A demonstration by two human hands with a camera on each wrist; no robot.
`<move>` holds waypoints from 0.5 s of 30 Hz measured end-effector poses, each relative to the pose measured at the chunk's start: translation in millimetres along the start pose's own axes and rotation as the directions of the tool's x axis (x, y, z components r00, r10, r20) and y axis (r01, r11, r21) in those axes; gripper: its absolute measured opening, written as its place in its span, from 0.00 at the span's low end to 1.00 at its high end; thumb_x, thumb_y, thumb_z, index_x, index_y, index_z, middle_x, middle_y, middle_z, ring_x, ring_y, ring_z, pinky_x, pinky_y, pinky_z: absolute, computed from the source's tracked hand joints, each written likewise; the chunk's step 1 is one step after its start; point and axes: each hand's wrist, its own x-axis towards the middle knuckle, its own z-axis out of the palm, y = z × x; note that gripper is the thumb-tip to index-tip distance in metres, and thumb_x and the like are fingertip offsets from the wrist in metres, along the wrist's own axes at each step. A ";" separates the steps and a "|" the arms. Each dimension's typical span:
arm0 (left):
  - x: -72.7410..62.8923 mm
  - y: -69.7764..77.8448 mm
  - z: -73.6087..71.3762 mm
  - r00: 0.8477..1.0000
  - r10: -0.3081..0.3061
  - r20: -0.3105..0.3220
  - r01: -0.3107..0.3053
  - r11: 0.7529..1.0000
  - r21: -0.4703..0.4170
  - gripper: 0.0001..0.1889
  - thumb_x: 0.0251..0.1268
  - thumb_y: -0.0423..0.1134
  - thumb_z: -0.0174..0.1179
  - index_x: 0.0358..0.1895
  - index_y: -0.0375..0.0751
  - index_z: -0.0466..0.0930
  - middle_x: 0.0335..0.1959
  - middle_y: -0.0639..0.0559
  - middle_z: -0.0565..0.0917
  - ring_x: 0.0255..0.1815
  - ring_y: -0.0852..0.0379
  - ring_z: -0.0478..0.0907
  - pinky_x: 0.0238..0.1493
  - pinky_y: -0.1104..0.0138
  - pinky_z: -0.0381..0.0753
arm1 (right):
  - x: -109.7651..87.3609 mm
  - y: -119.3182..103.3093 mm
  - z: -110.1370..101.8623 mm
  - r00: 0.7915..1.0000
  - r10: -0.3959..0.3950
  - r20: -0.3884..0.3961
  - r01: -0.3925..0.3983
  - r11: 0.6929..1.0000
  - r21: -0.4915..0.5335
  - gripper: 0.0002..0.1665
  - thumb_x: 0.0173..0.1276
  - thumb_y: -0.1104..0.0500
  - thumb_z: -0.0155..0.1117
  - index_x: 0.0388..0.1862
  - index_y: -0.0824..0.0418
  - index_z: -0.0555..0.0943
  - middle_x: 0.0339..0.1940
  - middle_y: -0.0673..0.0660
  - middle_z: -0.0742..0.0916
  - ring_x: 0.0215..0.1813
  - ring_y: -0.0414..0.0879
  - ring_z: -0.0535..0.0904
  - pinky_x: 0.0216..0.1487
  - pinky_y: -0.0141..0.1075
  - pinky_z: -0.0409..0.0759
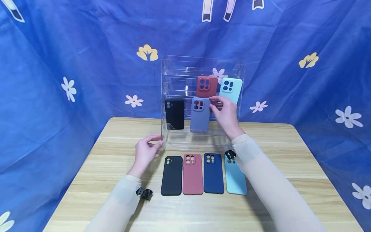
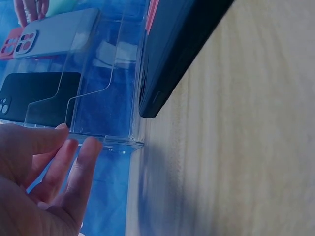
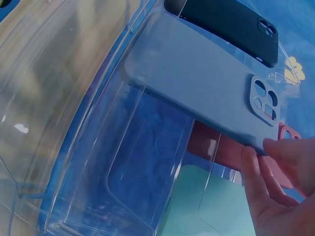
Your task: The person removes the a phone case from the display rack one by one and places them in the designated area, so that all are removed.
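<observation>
My right hand [image 1: 225, 114] pinches the upper right corner of a lavender-blue phone case [image 1: 200, 117], which stands upright in a lower tier of a clear display rack [image 1: 176, 139]. In the right wrist view, thumb and fingertips meet at the edge of this case [image 3: 197, 73] beside its camera cutout. My left hand [image 1: 146, 153] holds the rack's left side edge low down, thumb and fingers at the clear panel. To the left in the same tier is a black phone case [image 1: 175, 112]. Behind, one tier up, stand a red case [image 1: 207, 86] and a mint case [image 1: 231, 88].
In front of the rack a row of phone cases lies on the wooden table [image 1: 110, 206]: black [image 1: 171, 177], pink [image 1: 193, 177], navy [image 1: 214, 177] and light blue [image 1: 236, 180], the last partly under my right wrist. A blue patterned cloth [image 1: 116, 64] hangs behind.
</observation>
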 end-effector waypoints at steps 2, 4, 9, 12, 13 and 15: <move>0.2 0.9 0.1 1.000 0.001 0.003 -0.001 1.000 0.001 0.15 0.66 0.33 0.70 0.55 0.39 0.87 0.41 0.34 0.91 0.27 0.39 0.89 0.22 0.58 0.89 | -0.5 0.1 -0.7 1.000 -0.004 -0.013 0.005 1.000 0.004 0.15 0.70 0.63 0.71 0.55 0.57 0.87 0.52 0.57 0.91 0.48 0.50 0.90 0.49 0.39 0.91; 0.7 0.7 0.2 1.000 0.002 0.006 -0.002 1.000 0.003 0.15 0.66 0.33 0.70 0.56 0.39 0.87 0.42 0.34 0.91 0.27 0.39 0.89 0.22 0.58 0.88 | -1.6 0.3 -1.2 1.000 -0.011 -0.021 0.011 1.000 0.009 0.15 0.69 0.62 0.73 0.54 0.57 0.87 0.51 0.57 0.91 0.47 0.50 0.90 0.49 0.39 0.91; 0.5 0.0 -0.4 1.000 -0.008 0.007 0.008 1.000 0.000 0.15 0.66 0.33 0.70 0.56 0.40 0.87 0.48 0.35 0.90 0.28 0.40 0.90 0.19 0.66 0.85 | -4.2 2.0 -1.0 0.998 -0.035 -0.045 0.036 0.999 0.028 0.14 0.67 0.60 0.76 0.51 0.57 0.89 0.46 0.56 0.92 0.45 0.48 0.91 0.48 0.40 0.91; 0.4 0.0 -0.8 1.000 -0.011 0.005 0.011 1.000 -0.001 0.15 0.66 0.33 0.70 0.56 0.40 0.87 0.48 0.35 0.90 0.28 0.40 0.90 0.19 0.67 0.85 | -5.5 2.4 -2.0 0.998 -0.034 -0.059 0.038 0.998 0.055 0.13 0.66 0.60 0.76 0.49 0.56 0.89 0.46 0.55 0.93 0.45 0.47 0.91 0.49 0.38 0.91; 0.4 0.0 -0.8 1.000 -0.009 0.005 0.009 1.000 -0.002 0.15 0.66 0.33 0.70 0.56 0.40 0.87 0.48 0.35 0.90 0.28 0.40 0.90 0.20 0.66 0.86 | -6.0 2.3 -2.6 0.998 -0.033 -0.061 0.037 0.997 0.065 0.12 0.66 0.60 0.76 0.49 0.56 0.90 0.46 0.55 0.93 0.44 0.47 0.91 0.49 0.37 0.91; 0.6 0.1 -1.0 1.000 -0.005 0.003 0.005 1.000 -0.004 0.15 0.66 0.33 0.70 0.56 0.39 0.87 0.48 0.35 0.90 0.28 0.40 0.90 0.21 0.63 0.87 | -6.7 1.5 -4.6 0.998 -0.031 -0.063 0.036 0.996 0.084 0.12 0.66 0.60 0.77 0.49 0.56 0.90 0.45 0.55 0.93 0.44 0.47 0.92 0.49 0.37 0.91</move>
